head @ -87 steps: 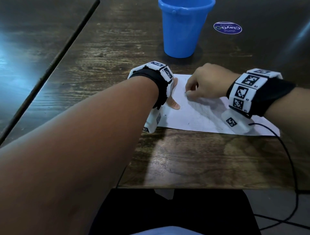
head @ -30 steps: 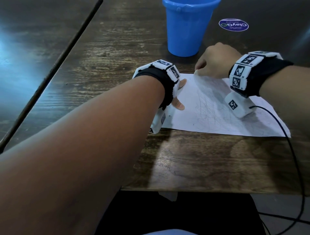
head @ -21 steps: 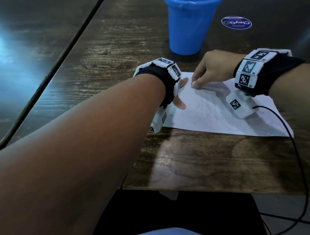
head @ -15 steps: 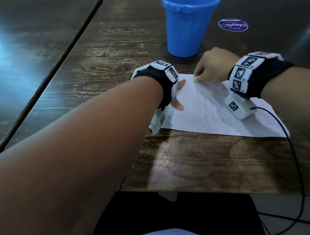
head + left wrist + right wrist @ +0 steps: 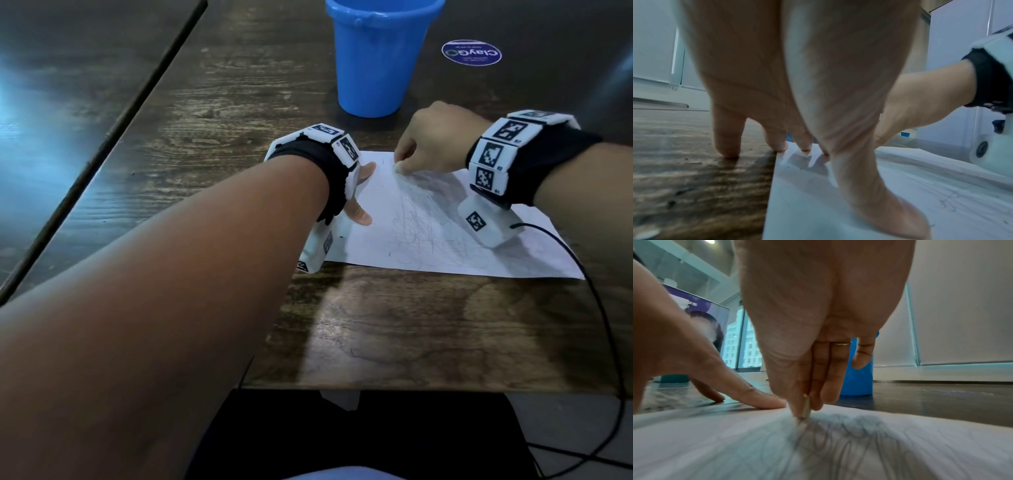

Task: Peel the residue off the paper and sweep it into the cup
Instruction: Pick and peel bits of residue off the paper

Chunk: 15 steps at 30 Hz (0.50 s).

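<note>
**Residue removal in progress; sweep to cup not yet started**

I judged the step in hand to be the first one: working the residue loose from the paper (image 5: 428,236). My right hand (image 5: 431,137) sat at the paper's far edge, on the side facing the blue cup (image 5: 376,58). Its thumb and curled fingers pinched a small pale eraser-like piece (image 5: 805,408), whose tip pressed down onto the scribbled sheet. My left hand (image 5: 359,192) lay spread and flat at the paper's left edge: the thumb and three fingertips (image 5: 804,147) pressed on the sheet, while the outermost finger rested on the wooden table (image 5: 205,102) just beside it.

The scribbles covered the middle of the paper, on the near side of the pale piece. A few dark specks lay on the paper near its left edge; I could not tell whether they were loose residue.

The next move, as I judged it, called for steady downward pressure from the left hand so the sheet would not buckle, then gathering the loose bits toward the cup. The cup stood upright just beyond the paper's far edge, so sweeping would need it brought to the table edge or tipped.

A round sticker (image 5: 471,53) lay beyond the paper, right of the cup. A black cable (image 5: 582,274) ran from the right wrist unit across the paper's right corner and could snag a sweep.
</note>
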Each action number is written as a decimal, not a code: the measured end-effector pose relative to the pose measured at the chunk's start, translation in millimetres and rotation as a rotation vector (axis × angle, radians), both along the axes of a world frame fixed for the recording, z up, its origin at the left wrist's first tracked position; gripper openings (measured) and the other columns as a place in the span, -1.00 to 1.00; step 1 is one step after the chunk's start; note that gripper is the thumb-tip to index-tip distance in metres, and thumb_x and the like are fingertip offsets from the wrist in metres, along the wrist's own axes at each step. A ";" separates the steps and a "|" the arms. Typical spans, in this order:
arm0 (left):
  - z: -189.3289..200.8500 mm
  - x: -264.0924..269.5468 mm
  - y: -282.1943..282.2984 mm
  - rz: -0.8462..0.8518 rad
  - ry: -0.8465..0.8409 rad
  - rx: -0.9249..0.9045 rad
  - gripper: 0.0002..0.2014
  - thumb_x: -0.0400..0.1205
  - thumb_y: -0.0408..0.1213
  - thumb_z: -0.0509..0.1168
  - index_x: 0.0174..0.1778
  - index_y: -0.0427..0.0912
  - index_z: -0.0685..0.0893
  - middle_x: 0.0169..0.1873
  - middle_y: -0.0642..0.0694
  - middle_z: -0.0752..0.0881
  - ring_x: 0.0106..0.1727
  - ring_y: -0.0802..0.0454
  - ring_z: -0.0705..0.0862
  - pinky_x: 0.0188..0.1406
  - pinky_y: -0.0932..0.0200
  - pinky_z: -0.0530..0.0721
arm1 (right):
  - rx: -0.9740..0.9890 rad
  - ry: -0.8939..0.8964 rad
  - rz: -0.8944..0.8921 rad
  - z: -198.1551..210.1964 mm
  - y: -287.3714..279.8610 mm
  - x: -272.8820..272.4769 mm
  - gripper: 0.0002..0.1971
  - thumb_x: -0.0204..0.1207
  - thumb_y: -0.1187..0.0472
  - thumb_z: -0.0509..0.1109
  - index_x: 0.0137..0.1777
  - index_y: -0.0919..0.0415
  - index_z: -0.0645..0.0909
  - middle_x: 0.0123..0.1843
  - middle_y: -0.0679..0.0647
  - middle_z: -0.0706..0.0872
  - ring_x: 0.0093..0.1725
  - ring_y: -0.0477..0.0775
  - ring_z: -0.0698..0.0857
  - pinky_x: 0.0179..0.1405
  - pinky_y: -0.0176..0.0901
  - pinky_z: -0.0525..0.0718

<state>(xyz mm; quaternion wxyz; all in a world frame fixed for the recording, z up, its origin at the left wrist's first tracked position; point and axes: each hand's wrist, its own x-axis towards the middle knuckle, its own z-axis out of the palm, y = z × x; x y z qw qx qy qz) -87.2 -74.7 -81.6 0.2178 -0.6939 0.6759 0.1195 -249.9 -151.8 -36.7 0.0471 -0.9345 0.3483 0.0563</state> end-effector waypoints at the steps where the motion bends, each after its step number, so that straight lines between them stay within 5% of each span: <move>1: 0.1 0.5 0.1 0.004 -0.004 -0.009 0.31 0.15 0.68 0.34 0.75 0.29 -0.12 0.71 -0.06 0.31 0.59 -0.25 0.45 0.51 -0.26 0.47 | 0.011 0.005 0.022 -0.3 0.7 0.1 -0.87 0.51 0.07 0.52 -0.05 0.03 0.87 -0.23 -0.22 0.77 -0.17 -0.07 0.71 -0.06 0.08 0.79; 6: -1.3 -0.7 -2.3 0.015 -0.023 0.014 0.30 0.19 0.65 0.35 0.76 0.26 -0.11 0.74 -0.05 0.25 0.62 -0.24 0.42 0.53 -0.21 0.44 | 0.191 0.069 0.127 4.8 9.7 -5.0 -0.96 0.46 0.02 0.60 -0.15 -0.09 0.87 -0.24 -0.32 0.82 -0.11 -0.24 0.73 0.00 -0.13 0.72; 12: -0.7 -0.6 -2.2 0.031 0.010 0.048 0.57 -0.27 0.80 0.20 0.74 0.32 -0.13 0.73 -0.05 0.26 0.61 -0.26 0.43 0.51 -0.29 0.47 | 0.088 0.002 0.040 3.5 2.4 -2.7 -0.89 0.49 0.03 0.57 -0.07 -0.01 0.88 -0.20 -0.26 0.81 -0.15 -0.18 0.70 -0.02 -0.02 0.76; 15: -0.1 -0.2 -2.1 0.026 0.004 0.045 0.47 -0.10 0.78 0.26 0.72 0.34 -0.19 0.76 -0.06 0.18 0.64 -0.29 0.38 0.52 -0.32 0.45 | 0.029 -0.017 -0.007 0.0 -0.4 -1.4 -0.88 0.51 0.05 0.54 -0.04 0.00 0.88 -0.23 -0.26 0.76 -0.15 -0.09 0.70 -0.06 0.07 0.78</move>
